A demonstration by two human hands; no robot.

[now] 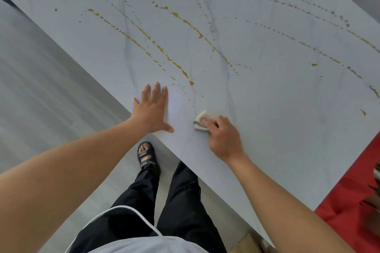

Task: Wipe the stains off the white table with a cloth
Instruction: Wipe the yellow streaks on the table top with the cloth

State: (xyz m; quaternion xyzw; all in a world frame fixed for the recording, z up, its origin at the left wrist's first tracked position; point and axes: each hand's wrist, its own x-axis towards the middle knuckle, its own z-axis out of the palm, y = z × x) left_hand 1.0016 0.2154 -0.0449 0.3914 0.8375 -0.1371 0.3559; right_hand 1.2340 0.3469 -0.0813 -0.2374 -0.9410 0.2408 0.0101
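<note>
Nearest us, at six o'clock in the view, hangs the hem of a white top (144, 244) with black trousers (181, 201) below it, and two bare forearms reach up from the lower corners.

The left hand (151, 109) lies palm down on the white table (277, 98), close to its near edge. Its fingers are straight and fanned apart, with the thumb stuck out toward four o'clock. It holds nothing; we see it simply flat on the surface.

The right hand (224, 137) has its fingers curled over a small folded cloth (202, 121), holding it down against the tabletop. The cloth is pale cream with a grey woven edge, and it pokes out from under the fingertips toward ten o'clock.

From the left hand, the cloth sits at about four o'clock, near but apart, with a bare strip of table between them. The stains (185, 72), amber-yellow streaks and dotted trails, begin at about one o'clock from the left hand and twelve o'clock from the cloth. They sweep off in long arcs toward eleven and two o'clock across the marbled top.

Below the table edge, one foot in a black sandal (146, 155) stands on the grey floor (51, 98). Its straps carry pale lettering that we cannot read with any certainty. At four o'clock in the view a red surface (345, 201) meets the table's corner.
</note>
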